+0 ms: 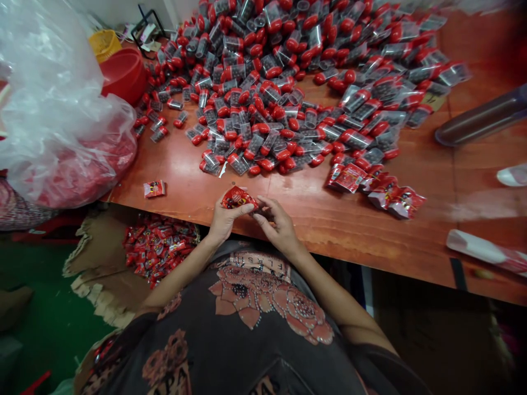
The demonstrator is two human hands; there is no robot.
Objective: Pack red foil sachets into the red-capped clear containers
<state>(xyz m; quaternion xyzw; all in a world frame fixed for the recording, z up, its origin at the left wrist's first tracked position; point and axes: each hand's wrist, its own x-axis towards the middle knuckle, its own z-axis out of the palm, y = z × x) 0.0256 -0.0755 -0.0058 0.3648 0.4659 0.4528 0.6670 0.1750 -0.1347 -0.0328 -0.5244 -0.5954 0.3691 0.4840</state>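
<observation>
Floral shirt sits closest; just above it, at the edge of the reddish wooden table, the left hand pinches a red foil packet firmly, while the right hand closes on a small dark item against it.

I'm getting a bright feed, lit evenly from above, with only soft shadows. Glare shines off the plastic bag and the glossy table. The fingers look fairly sharp, but the view bends toward the edges. On the right, the tube blurs out of focus, and the floor sits dim.
</observation>
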